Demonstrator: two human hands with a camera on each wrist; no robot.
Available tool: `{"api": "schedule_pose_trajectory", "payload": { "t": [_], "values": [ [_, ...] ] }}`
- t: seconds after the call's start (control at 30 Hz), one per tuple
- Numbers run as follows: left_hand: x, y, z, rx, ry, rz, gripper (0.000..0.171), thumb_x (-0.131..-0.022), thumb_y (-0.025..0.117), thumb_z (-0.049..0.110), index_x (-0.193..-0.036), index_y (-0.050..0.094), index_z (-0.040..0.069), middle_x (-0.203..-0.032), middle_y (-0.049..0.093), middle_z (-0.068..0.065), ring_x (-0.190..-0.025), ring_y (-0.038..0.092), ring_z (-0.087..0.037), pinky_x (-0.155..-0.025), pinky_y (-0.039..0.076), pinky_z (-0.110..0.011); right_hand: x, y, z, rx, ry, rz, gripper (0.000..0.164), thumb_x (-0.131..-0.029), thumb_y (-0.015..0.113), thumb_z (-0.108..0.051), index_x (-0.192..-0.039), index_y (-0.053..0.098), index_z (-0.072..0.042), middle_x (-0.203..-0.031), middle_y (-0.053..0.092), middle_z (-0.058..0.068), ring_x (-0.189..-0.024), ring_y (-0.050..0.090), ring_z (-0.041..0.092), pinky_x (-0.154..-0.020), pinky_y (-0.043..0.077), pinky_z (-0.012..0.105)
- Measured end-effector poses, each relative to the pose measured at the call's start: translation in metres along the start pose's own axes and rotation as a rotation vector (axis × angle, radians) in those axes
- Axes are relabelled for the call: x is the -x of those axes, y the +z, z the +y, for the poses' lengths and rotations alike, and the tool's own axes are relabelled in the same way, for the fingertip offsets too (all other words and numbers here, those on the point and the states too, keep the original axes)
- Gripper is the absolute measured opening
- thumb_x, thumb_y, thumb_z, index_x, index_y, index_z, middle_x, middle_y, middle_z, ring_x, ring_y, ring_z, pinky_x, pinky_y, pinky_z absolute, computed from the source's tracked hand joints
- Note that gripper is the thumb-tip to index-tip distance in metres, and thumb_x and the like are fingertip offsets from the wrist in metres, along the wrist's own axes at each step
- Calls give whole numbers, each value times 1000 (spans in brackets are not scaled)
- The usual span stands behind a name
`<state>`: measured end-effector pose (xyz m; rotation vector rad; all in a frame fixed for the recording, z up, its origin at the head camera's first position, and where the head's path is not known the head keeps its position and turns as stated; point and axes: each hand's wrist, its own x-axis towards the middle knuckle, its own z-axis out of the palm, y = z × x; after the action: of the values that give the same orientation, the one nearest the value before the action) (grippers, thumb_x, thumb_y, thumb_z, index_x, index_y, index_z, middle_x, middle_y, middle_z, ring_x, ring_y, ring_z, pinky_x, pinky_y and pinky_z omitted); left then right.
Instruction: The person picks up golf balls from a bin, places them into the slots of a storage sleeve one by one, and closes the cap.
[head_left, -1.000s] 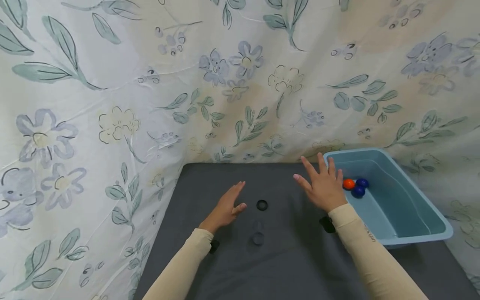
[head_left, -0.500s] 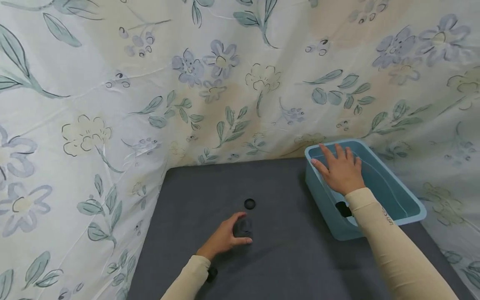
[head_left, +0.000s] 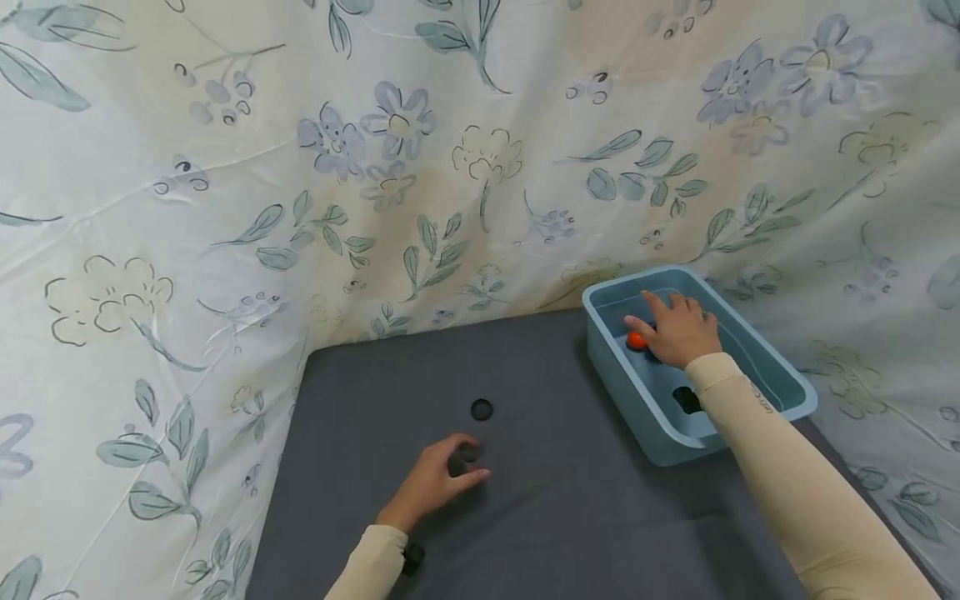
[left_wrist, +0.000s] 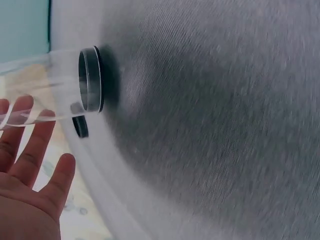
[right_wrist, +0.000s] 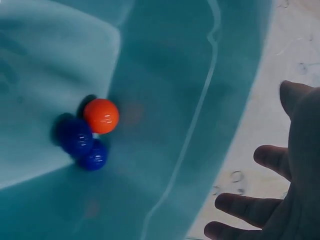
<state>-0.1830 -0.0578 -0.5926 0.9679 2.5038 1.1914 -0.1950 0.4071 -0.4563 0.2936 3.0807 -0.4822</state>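
A clear cylindrical plastic jar (left_wrist: 40,75) stands with its black-rimmed end (left_wrist: 91,80) down at the dark table. My left hand (head_left: 435,475) curves round it, thumb on the near side and fingers on the far side; in the left wrist view fingertips (left_wrist: 46,117) overlap its wall. A black round lid-like ring (head_left: 482,409) lies just beyond. My right hand (head_left: 678,329), fingers spread and holding nothing, is over the light blue bin (head_left: 637,400). Inside the bin rest an orange ball (right_wrist: 101,116) and two dark blue balls (right_wrist: 75,137), touching in a cluster.
The dark grey cloth-covered table (head_left: 555,533) carries the bin at its back right. A floral curtain (head_left: 375,250) hangs behind the table and along its left and right sides.
My left hand has come down and nearer, closing round the jar. My right hand has moved right, over the bin. The head view has turned to the right.
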Motion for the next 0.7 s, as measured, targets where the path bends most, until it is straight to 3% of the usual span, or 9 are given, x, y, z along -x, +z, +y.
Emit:
{"api": "schedule_pose_trajectory", "payload": {
  "t": [0.1, 0.27, 0.4, 0.53, 0.7],
  "values": [
    [5, -7, 1, -27, -4, 37, 49, -91, 75, 54, -126, 65, 21, -118, 68, 12, -99, 69, -3, -91, 58, -33, -7, 7, 7, -4, 20, -91, 83, -106, 38, -65, -164, 22, -8, -157, 28, 41, -138, 31, 66, -103, 33, 82],
    [6, -23, 6, -77, -13, 111, 33, -91, 77, 51, -117, 62, 37, -110, 68, 3, -90, 62, 1, -88, 56, -33, -20, 21, 21, -22, 45, -221, 75, -109, 46, -46, -161, 24, 3, -151, 40, 42, -130, 48, 61, -101, 46, 72],
    [0, -31, 11, -98, 32, 160, 32, -91, 79, 47, -116, 62, 36, -106, 63, 9, -88, 64, -3, -86, 57, -32, -30, 30, 33, 14, 56, -249, 63, -104, 57, -29, -151, 39, 8, -143, 50, 41, -124, 56, 57, -101, 47, 69],
    [-3, -35, 12, -104, 83, 194, 34, -90, 81, 42, -117, 63, 31, -105, 60, 12, -90, 69, -16, -84, 58, -33, -44, 37, 41, 44, 60, -246, 45, -96, 67, -16, -132, 55, 9, -127, 62, 36, -105, 64, 48, -91, 53, 64],
    [0, -38, 12, -102, 58, 188, 35, -88, 84, 40, -115, 64, 31, -103, 62, 9, -88, 67, -14, -83, 58, -32, -54, 51, 48, 50, 73, -273, 28, -96, 62, -6, -120, 59, 7, -114, 66, 32, -88, 63, 38, -79, 55, 57]
  ]
}}
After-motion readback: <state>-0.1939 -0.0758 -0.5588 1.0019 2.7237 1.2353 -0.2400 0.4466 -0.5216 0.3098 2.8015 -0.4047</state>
